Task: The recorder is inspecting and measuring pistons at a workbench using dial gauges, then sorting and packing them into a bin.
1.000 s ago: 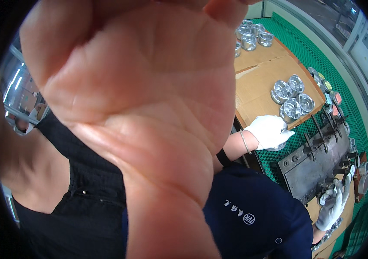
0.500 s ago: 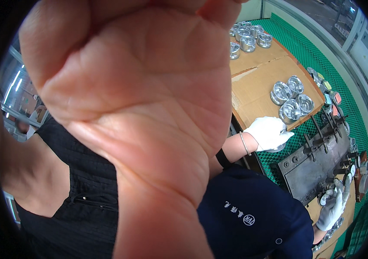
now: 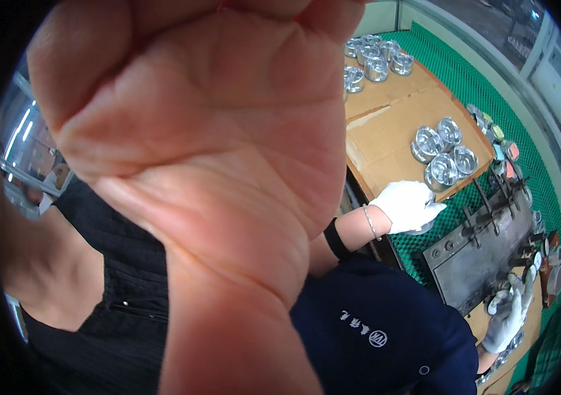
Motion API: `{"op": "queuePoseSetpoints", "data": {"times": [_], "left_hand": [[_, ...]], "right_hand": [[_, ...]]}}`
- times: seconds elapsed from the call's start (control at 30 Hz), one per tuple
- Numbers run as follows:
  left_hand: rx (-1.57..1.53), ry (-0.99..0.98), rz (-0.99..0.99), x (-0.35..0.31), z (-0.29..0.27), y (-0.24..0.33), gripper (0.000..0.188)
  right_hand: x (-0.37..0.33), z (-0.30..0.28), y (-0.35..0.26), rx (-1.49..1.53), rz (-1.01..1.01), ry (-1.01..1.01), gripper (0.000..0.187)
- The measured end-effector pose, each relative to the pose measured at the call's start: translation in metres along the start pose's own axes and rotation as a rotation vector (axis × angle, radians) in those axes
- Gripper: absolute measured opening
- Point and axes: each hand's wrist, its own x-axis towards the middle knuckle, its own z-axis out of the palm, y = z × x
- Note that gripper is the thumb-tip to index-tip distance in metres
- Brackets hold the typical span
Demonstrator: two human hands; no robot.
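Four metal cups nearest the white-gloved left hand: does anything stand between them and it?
Nothing visible does: only a strip of cardboard shows between the left hand and the four metal cups. The bare palm lies left of that gap.

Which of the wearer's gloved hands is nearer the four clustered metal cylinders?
Left. The left hand is just below the four metal cylinders in view, near the cardboard; the right hand is farther off, beside the metal fixture.

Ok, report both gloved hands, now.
Left gloved hand: over a round metal part; whether it grips cannot be told.
Right gloved hand: some fingers outstretched; whether it holds anything cannot be told.
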Motion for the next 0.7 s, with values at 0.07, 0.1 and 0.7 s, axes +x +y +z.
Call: {"op": "queuePoseSetpoints", "data": {"times": [0.07,0.1,0.7], "left_hand": [[0.006,0.029,0.004,0.0,0.003,-0.002,0.064],[0.008,0.05,0.002,0.0,0.004,-0.003,0.064],[0.009,0.041,0.0,-0.003,-0.001,-0.002,0.063]], "right_hand": [[0.002,-0.007,0.01,-0.176,-0.152,-0.037,0.061],[0.001,-0.008,0.008,-0.177,-0.154,-0.036,0.061],[0.0,0.003,-0.003,0.041,0.01,-0.001,0.059]]}}
